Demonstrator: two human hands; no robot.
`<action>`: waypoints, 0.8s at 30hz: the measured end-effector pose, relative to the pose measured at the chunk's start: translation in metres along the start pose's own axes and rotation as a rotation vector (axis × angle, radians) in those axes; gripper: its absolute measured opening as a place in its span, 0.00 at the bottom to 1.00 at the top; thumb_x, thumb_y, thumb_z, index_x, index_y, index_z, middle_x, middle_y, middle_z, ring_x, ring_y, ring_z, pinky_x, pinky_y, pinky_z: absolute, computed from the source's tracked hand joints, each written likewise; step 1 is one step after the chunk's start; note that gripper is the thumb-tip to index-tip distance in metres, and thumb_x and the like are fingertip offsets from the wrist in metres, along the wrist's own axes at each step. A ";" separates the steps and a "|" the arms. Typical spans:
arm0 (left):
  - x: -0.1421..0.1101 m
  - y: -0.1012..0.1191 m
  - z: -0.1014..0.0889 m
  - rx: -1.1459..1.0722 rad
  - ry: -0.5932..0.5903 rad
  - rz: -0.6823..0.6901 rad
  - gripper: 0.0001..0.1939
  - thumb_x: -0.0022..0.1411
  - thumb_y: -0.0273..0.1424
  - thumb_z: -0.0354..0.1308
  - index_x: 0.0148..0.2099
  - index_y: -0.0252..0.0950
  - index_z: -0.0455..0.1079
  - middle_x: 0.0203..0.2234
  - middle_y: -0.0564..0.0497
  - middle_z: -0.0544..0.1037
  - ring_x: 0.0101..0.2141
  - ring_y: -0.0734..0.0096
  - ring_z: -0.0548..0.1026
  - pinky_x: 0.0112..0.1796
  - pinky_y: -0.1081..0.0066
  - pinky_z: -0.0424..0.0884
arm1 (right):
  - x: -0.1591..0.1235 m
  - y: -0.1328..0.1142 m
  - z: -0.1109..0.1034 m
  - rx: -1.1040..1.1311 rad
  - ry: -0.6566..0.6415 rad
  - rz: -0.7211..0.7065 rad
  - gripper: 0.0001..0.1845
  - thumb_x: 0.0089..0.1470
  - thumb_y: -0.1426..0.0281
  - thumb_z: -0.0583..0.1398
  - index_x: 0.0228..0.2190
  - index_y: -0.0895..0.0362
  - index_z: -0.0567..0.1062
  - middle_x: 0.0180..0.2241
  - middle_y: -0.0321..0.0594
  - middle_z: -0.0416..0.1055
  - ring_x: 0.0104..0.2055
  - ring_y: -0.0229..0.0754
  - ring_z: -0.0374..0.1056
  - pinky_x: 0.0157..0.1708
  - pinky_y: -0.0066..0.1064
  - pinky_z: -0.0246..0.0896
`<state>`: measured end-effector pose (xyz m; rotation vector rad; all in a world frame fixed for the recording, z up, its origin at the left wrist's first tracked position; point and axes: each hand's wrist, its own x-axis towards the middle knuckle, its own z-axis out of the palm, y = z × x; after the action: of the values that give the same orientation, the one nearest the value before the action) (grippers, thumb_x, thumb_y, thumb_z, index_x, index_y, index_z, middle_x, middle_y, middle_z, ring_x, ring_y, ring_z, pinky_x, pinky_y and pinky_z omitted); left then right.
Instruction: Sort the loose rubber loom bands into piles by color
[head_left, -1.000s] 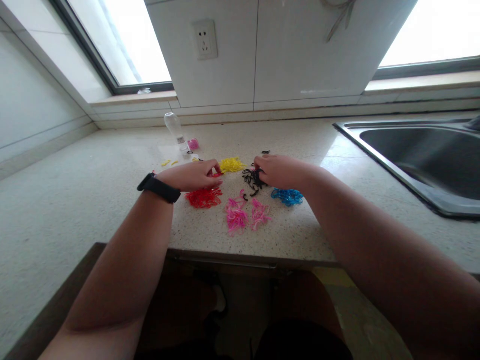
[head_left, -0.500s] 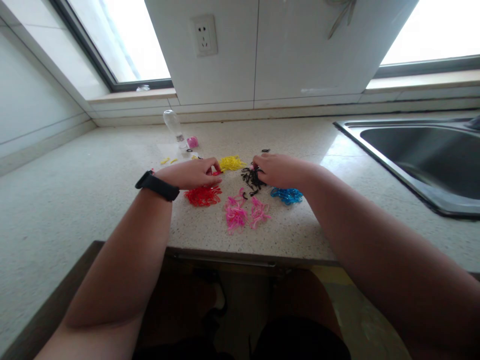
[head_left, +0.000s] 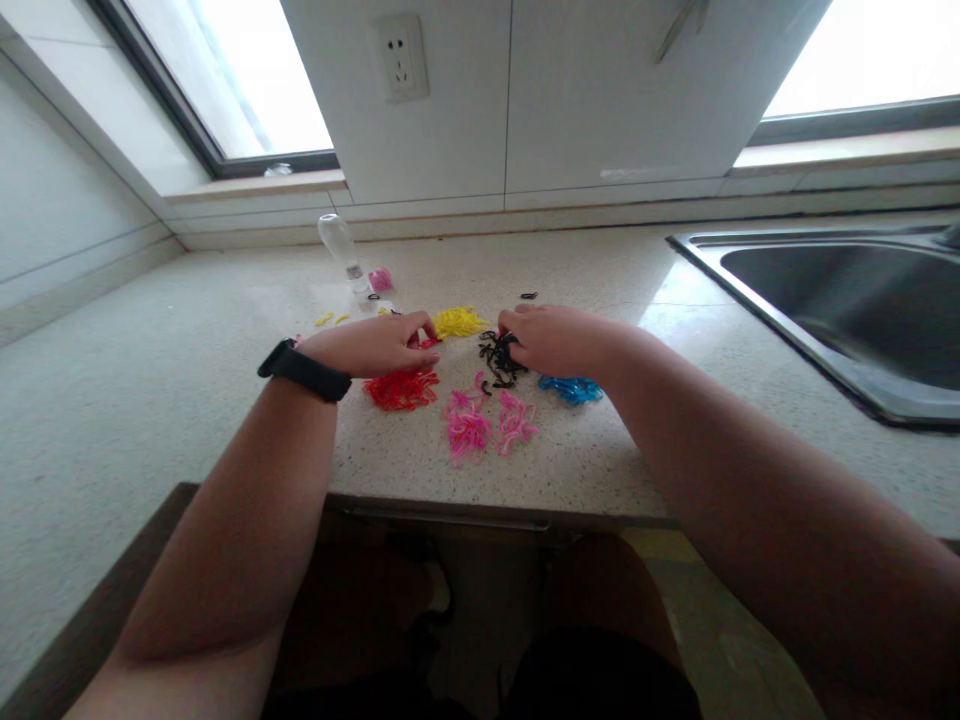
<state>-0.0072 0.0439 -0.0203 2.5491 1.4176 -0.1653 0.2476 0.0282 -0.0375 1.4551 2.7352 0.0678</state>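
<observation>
Small rubber bands lie sorted by colour in loose piles on the counter. My left hand (head_left: 390, 343), with a dark watch (head_left: 300, 370) on its wrist, hovers just above the red bands (head_left: 401, 390); its thumb and index finger are apart, and a few red bands show near the fingertips. My right hand (head_left: 551, 335) reaches into the black bands (head_left: 501, 358), its fingers curled on them and the tips partly hidden. Yellow bands (head_left: 459, 322) sit between the hands, toward the wall. Blue bands (head_left: 571, 389) lie under my right wrist. Two pink clusters (head_left: 468, 428) are nearest me.
A clear bottle (head_left: 339, 250) lies toward the back left beside its pink cap (head_left: 380, 279). Single yellow and black bands are scattered nearby. A metal sink (head_left: 810, 350) is set into the counter (head_left: 225, 300) at right. A wall socket (head_left: 401, 58) is above.
The view has shifted slightly. Both hands stay in nearly the same places over the red and black bands; the piles look the same.
</observation>
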 end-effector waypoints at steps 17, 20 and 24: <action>-0.001 0.001 0.000 0.035 -0.023 -0.007 0.32 0.62 0.54 0.48 0.59 0.37 0.64 0.45 0.41 0.78 0.41 0.58 0.76 0.40 0.66 0.66 | -0.003 -0.007 0.000 -0.027 -0.007 -0.038 0.19 0.60 0.69 0.50 0.49 0.62 0.70 0.46 0.55 0.73 0.43 0.51 0.70 0.39 0.39 0.59; -0.001 0.001 0.000 0.034 -0.030 -0.012 0.33 0.62 0.54 0.48 0.60 0.37 0.63 0.46 0.42 0.78 0.41 0.59 0.76 0.40 0.66 0.66 | -0.004 -0.009 0.000 -0.026 -0.022 -0.043 0.19 0.61 0.69 0.49 0.49 0.62 0.70 0.46 0.56 0.73 0.43 0.51 0.70 0.39 0.38 0.58; 0.000 -0.001 0.000 0.035 -0.029 -0.016 0.33 0.61 0.54 0.49 0.60 0.37 0.64 0.45 0.42 0.78 0.41 0.58 0.76 0.40 0.65 0.65 | -0.004 -0.010 0.000 -0.021 -0.015 -0.079 0.19 0.61 0.70 0.49 0.50 0.63 0.71 0.46 0.56 0.73 0.43 0.51 0.70 0.39 0.39 0.58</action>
<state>-0.0079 0.0441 -0.0207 2.5529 1.4372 -0.2301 0.2415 0.0198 -0.0383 1.3359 2.7676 0.0828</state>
